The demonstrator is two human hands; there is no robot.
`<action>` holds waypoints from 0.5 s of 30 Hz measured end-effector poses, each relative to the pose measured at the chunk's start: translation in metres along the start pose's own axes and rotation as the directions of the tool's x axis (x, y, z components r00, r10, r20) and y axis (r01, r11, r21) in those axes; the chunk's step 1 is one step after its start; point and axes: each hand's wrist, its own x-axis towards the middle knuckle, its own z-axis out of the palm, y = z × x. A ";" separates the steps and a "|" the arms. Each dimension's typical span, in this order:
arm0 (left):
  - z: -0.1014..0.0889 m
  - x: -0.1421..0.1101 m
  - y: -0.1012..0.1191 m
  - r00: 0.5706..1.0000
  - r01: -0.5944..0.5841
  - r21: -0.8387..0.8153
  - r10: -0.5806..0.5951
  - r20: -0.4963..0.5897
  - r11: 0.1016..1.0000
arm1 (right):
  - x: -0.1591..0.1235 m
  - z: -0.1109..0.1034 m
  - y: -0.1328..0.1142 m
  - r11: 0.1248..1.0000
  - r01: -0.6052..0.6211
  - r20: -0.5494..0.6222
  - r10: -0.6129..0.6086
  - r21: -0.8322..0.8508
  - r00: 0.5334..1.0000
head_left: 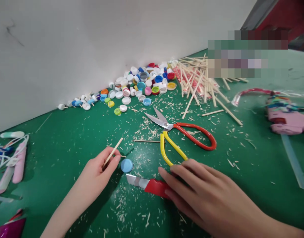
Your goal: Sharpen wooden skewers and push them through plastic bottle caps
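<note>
"One question first: what are you holding?"

"Your left hand (98,170) pinches a thin wooden stick (113,152) upright, fingers curled. Your right hand (203,195) lies over a red-handled knife (156,187); I can't tell if it's gripping."

"And the blue bottle cap (126,165)?"

"Between your hands, close to the stick, with the scissors (184,135) just beyond, handy."

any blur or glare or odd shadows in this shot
In the head view, a blocky pixelated patch covers the top right, the left hand and right hand cast dark shadows on the green mat, a pale sheen washes out the mat at upper right, and the wide lens stretches the edges.
</note>
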 end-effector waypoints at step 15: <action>0.002 -0.008 -0.011 0.981 -0.089 0.065 0.099 -0.165 0.994 | 0.040 -0.011 0.021 0.997 0.028 0.026 -0.027 -0.069 0.999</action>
